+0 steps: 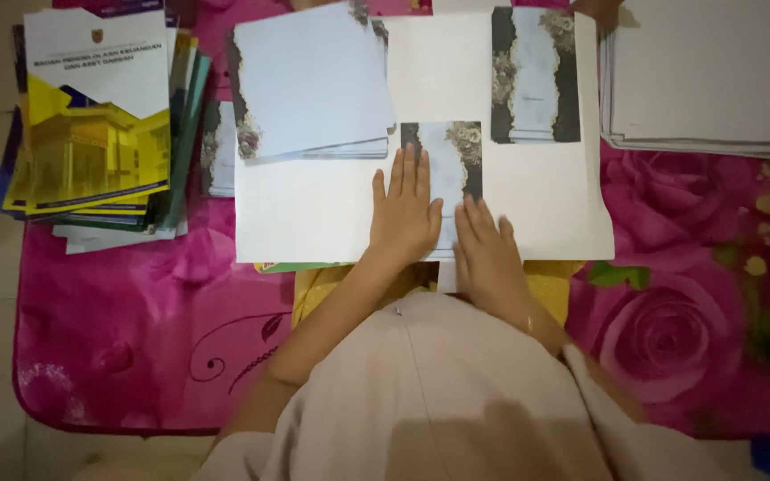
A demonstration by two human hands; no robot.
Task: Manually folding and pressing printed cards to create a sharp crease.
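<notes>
Head view shows the left hand (405, 214) and right hand (488, 252) pressed flat, fingers spread, gripping nothing, on a small floral card (446, 165) on the white sheet (314, 214); one card (535, 76) lies placed, a card stack (309, 85) remains.
</notes>
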